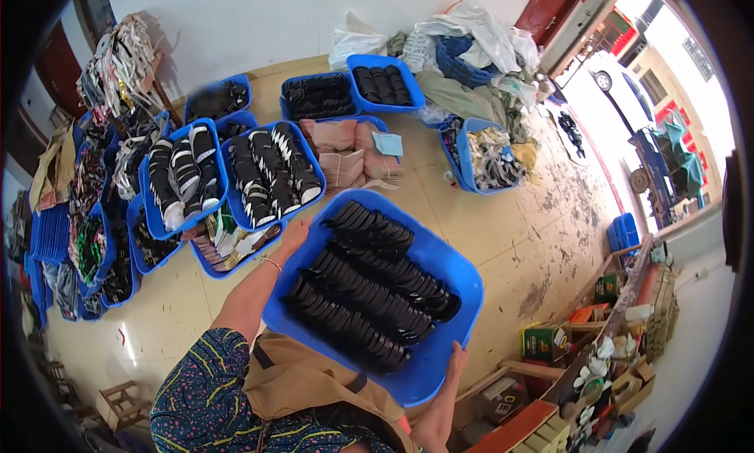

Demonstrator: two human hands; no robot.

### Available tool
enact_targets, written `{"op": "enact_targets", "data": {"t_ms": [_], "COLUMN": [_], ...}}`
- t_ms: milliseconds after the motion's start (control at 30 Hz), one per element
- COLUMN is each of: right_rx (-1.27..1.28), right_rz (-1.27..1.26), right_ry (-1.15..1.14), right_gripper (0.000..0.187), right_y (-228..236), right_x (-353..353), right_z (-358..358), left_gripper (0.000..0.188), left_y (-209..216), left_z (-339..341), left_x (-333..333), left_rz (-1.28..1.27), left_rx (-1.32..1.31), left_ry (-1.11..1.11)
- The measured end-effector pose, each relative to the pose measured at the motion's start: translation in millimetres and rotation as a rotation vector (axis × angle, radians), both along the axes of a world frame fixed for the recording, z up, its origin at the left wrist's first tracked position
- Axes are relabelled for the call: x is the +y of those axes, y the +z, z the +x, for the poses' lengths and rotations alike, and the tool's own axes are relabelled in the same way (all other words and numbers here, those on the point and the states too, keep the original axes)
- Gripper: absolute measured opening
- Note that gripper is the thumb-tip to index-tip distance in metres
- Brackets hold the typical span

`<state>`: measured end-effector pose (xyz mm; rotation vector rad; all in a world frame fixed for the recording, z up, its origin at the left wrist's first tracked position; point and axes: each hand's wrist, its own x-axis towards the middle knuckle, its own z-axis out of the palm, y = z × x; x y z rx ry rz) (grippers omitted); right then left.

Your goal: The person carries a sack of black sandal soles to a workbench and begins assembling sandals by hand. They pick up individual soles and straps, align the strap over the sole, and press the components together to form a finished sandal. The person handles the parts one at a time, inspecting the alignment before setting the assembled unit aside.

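Note:
In front of my body I hold a large blue plastic tub (pixel 428 366), tilted, with its far end toward the floor. Several long rows of stacked thin black pieces (pixel 365 288) with rounded edges lie inside it; their exact kind I cannot make out. My left hand (pixel 295 234), a bracelet at its wrist, grips the tub's left rim near the far corner. Gripping the near right rim is my right hand (pixel 456 362), its fingers partly hidden by the tub wall. A brown apron (pixel 294 382) shows just below the tub.
Ahead stand blue tubs of black-and-white pieces (pixel 273 174), pink bundles (pixel 342 150) and scraps (pixel 491 158). White sacks (pixel 471 40) heap against the wall. Crowded tubs and a strip-laden rack (pixel 126 68) fill the left. A cluttered shelf (pixel 550 406) borders the right, below an open doorway.

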<state>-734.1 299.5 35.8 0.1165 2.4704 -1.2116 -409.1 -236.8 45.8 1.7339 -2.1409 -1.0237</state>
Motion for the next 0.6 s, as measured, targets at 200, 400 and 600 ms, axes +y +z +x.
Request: {"op": "enact_targets", "data": {"t_ms": [200, 400, 600], "right_rx": [0.015, -0.061, -0.192], "right_rz": [-0.032, 0.013, 0.069], "right_ry": [0.14, 0.165, 0.12], "right_gripper": [0.046, 0.04, 0.035], "right_y": [-2, -16, -10], "right_x": [-66, -112, -181], "right_z": [-126, -241, -308], "left_gripper": [0.065, 0.064, 0.064], "left_y": [-75, -38, -62], "left_z": [-80, -178, -240], "left_x": [-25, -65, -98], "left_rz": [-0.021, 0.207, 0.283], "left_rx": [0.023, 0.005, -0.007], "left_ry": [0.189, 0.32, 0.456]}}
